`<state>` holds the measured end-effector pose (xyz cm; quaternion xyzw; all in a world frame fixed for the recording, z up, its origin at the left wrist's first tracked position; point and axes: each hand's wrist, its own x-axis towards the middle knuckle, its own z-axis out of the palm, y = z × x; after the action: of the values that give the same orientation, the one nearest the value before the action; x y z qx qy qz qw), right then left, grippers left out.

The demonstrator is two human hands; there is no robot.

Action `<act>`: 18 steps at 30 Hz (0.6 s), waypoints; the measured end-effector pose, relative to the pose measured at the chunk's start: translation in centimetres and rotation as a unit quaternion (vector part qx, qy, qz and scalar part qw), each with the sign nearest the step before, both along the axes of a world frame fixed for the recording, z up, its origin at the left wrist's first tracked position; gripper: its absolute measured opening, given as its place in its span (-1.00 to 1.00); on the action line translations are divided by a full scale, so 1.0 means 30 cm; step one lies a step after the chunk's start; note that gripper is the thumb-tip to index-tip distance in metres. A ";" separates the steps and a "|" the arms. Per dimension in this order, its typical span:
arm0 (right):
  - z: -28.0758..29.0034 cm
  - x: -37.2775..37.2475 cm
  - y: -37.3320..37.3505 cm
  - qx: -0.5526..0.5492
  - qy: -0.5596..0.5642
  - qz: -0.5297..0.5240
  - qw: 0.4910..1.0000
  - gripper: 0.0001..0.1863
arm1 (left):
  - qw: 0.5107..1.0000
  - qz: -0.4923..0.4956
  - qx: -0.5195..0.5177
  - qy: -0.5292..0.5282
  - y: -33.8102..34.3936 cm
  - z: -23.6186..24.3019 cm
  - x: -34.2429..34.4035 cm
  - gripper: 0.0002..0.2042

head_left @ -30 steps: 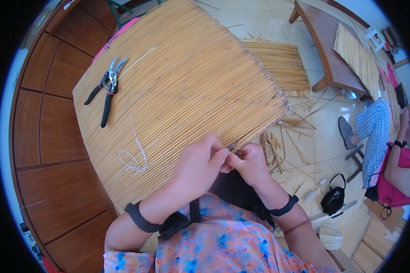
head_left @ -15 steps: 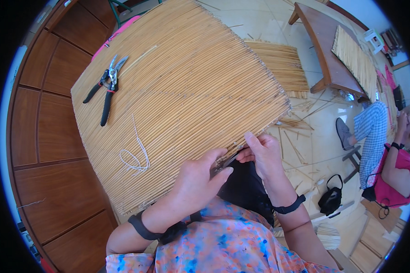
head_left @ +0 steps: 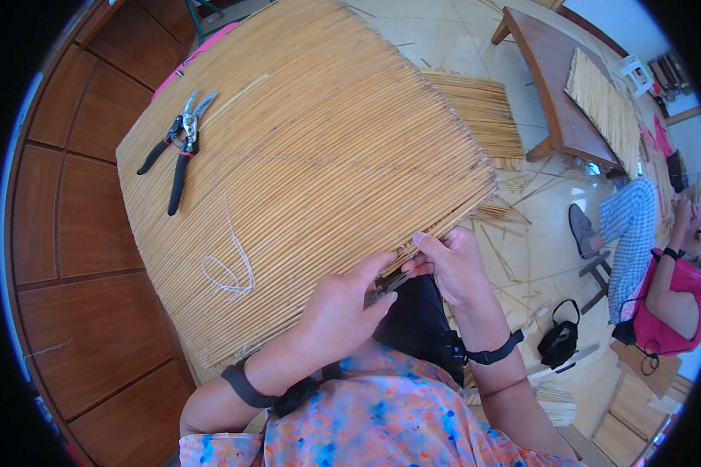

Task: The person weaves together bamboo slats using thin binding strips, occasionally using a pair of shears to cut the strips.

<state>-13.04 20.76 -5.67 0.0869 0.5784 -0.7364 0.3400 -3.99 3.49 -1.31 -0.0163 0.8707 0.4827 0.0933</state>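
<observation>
A large mat of straw-coloured reeds (head_left: 311, 148) lies in front of me, its near right edge at my hands. My left hand (head_left: 339, 307) is closed around a small dark metal tool (head_left: 385, 287) that looks like thread snips, its tip toward my right fingers. With thumb and fingers pinched, my right hand (head_left: 456, 265) grips the mat's edge; anything finer between the fingertips is too small to make out. Pruning shears (head_left: 181, 148) with black handles rest on the mat's left part, blades apart. Nearer me lies a loop of white string (head_left: 245, 268).
Wooden cabinet panels (head_left: 93, 311) stand along the left. On the right floor are a reed bundle (head_left: 483, 113), loose stalks and a black bag (head_left: 559, 342). A low wooden table (head_left: 553, 86) carries another reed mat (head_left: 604, 105). A person (head_left: 678, 300) sits at far right.
The dark tool has tilted slightly between my hands, and my right hand has shifted a little left along the edge. The mat and shears appear slightly further left.
</observation>
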 end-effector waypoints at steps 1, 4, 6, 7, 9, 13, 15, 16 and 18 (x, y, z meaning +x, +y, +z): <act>-0.005 -0.002 0.004 -0.010 0.005 0.001 1.000 -0.78 | 1.000 -0.002 0.002 0.001 0.003 0.003 -0.002 -0.52; -0.008 0.002 0.004 -0.024 0.005 -0.007 1.000 -0.73 | 0.999 0.000 0.025 -0.038 0.016 0.025 -0.019 -0.50; -0.015 0.004 0.007 -0.019 0.014 -0.008 1.000 -0.72 | 0.997 0.013 0.046 -0.064 0.014 0.025 -0.017 -0.49; -0.013 0.003 0.009 -0.026 0.010 0.000 1.000 -0.73 | 0.997 0.009 0.046 -0.066 0.010 0.024 -0.017 -0.49; -0.005 0.001 0.003 -0.018 0.008 0.003 1.000 -0.74 | 0.996 0.006 0.046 -0.075 0.004 0.032 -0.019 -0.49; 0.012 -0.026 0.017 0.032 0.029 0.010 0.999 -0.73 | 0.995 0.011 0.042 -0.088 0.004 0.027 -0.015 -0.48; 0.001 -0.051 0.035 0.143 0.040 -0.066 0.987 -0.69 | 0.996 0.008 0.036 -0.076 0.005 0.009 -0.009 -0.48; 0.003 -0.060 0.044 0.144 0.042 -0.068 0.986 -0.69 | 0.997 0.011 0.045 -0.059 0.006 0.001 -0.006 -0.47; 0.009 -0.072 0.058 0.178 0.082 -0.088 0.977 -0.69 | 0.998 0.011 0.054 -0.042 0.010 0.001 -0.005 -0.47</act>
<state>-15.19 22.49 -5.41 0.1353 0.7161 -0.6535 0.2046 -4.13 3.78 -1.28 -0.0407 0.8384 0.5289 0.1252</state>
